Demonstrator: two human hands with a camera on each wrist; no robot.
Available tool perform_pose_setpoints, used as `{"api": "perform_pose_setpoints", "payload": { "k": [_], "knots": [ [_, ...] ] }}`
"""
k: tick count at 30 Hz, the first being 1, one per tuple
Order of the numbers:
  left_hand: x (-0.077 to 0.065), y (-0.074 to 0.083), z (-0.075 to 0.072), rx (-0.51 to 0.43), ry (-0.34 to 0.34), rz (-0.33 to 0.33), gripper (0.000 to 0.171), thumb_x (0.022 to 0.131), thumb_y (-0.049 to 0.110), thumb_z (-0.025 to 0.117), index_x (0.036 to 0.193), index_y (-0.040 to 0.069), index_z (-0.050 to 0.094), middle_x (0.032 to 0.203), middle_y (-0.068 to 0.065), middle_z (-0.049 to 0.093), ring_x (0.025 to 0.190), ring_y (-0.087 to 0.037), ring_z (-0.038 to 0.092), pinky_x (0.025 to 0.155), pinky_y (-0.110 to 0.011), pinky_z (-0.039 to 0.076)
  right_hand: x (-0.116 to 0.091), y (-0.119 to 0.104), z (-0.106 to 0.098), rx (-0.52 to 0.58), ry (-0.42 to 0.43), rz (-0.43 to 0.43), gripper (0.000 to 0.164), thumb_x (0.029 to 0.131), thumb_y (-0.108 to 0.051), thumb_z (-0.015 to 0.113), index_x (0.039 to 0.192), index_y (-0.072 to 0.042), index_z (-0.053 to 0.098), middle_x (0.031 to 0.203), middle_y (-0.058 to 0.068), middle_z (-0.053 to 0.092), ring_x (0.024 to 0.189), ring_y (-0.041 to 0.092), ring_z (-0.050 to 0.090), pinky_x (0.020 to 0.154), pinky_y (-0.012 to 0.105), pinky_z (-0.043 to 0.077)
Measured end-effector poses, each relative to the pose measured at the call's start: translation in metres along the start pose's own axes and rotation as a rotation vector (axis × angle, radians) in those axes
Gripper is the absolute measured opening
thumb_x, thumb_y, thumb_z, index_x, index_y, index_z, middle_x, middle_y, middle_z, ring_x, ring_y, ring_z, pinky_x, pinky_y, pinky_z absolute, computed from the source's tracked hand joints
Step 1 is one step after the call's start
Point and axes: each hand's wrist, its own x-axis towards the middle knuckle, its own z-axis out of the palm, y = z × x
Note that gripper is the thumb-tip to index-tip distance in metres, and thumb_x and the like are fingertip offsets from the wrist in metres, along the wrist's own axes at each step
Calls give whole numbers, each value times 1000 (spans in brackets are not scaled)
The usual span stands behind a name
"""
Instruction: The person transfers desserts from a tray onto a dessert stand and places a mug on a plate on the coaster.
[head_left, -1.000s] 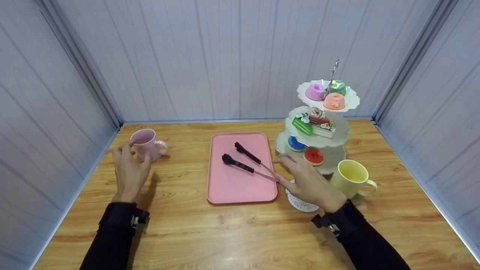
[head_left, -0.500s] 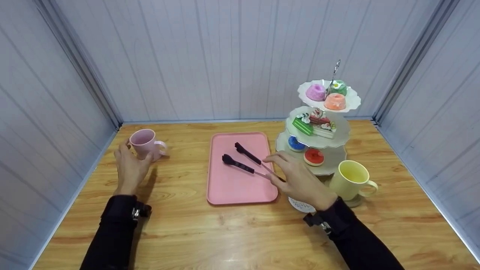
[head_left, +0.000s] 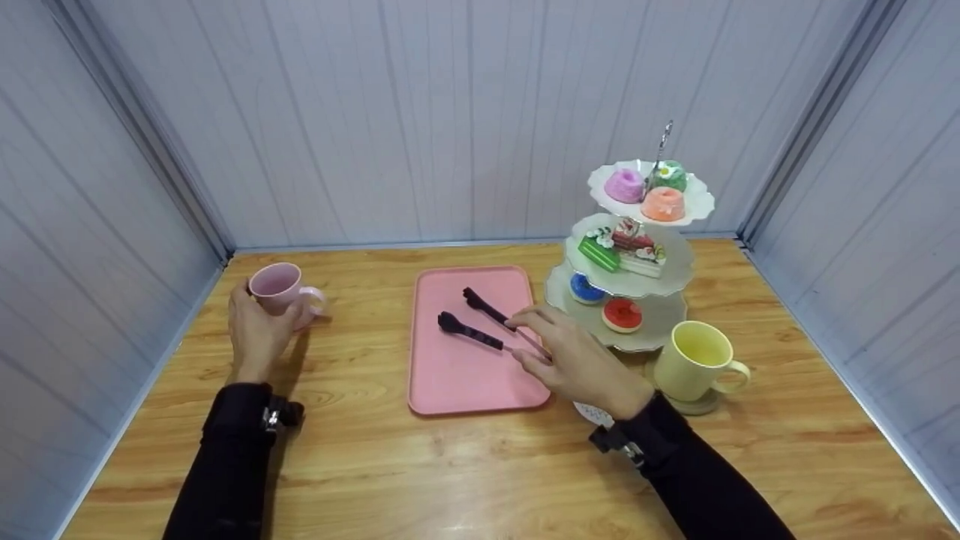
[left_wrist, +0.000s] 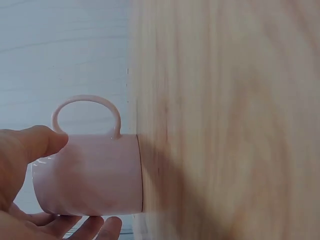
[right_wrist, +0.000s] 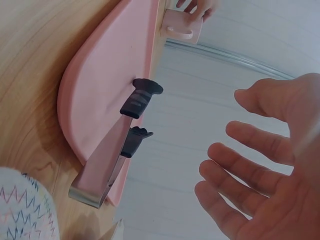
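In the head view, my left hand (head_left: pixel 259 334) grips a pink mug (head_left: pixel 275 281) standing upright at the table's left. The left wrist view shows the thumb by the handle of the mug (left_wrist: pixel 92 172) and curled fingers along its opposite side. My right hand (head_left: pixel 576 358) hovers over the handle end of a pair of tongs (head_left: pixel 480 335) with black tips and metal arms. Those tongs lie spread on a pink tray (head_left: pixel 472 390). In the right wrist view, the fingers of my right hand (right_wrist: pixel 265 165) are spread apart from the tongs (right_wrist: pixel 102 165) and hold nothing.
A three-tier stand (head_left: pixel 675 262) at the right carries toy cakes and doughnuts. In front of it, a yellow mug (head_left: pixel 686 371) sits on a coaster (head_left: pixel 697 405). A white patterned round piece (head_left: pixel 592 412) is partly hidden beneath my right hand.
My left hand has closed its fingers around the pink mug. My right hand has moved left over the tongs, from their handle end towards the tray.
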Motion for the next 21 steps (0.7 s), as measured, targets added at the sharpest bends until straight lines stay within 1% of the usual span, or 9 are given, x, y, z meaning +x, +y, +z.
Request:
{"api": "perform_pose_setpoints", "payload": {
  "k": [3,8,12,15,19,21],
  "knots": [
    [2,-2,2,-2,18,10,97,91,32,83,163,-2,26,162,-28,41,150,-45,43,124,-58,37,2,-1,3,-7,5,-16,35,101,-25,74,135,-19,66,136,-1,66,123,17,65,105,40,57],
    [3,-6,4,-4,41,32,99,89,35,86,161,-3,30,158,-28,42,147,-44,43,122,-58,38,6,-4,7,-20,11,-34,37,100,-23,76,136,-18,67,136,1,66,124,19,65,105,42,56],
    [6,-7,3,18,30,-5,102,89,34,85,164,-1,26,160,-29,38,148,-45,43,123,-58,38,9,-6,11,5,7,-37,38,99,-20,76,136,-17,67,135,2,66,120,22,67,103,41,57],
    [7,-8,4,30,25,-37,104,89,35,84,165,0,23,161,-29,36,148,-45,43,124,-58,37,11,-7,13,16,-1,-38,38,99,-19,76,136,-17,67,135,3,66,119,22,67,103,40,57],
    [8,-7,4,45,20,-55,105,88,37,85,166,1,24,161,-30,35,147,-46,43,123,-58,38,13,-8,15,14,-14,-34,38,100,-22,74,137,-18,66,136,0,65,123,18,66,105,39,57],
    [8,-6,5,57,18,-63,103,88,38,86,164,1,28,159,-30,36,145,-46,44,123,-58,38,13,-8,17,14,-15,-40,38,101,-24,74,137,-17,66,136,1,65,126,16,65,107,39,56]
  ]
}}
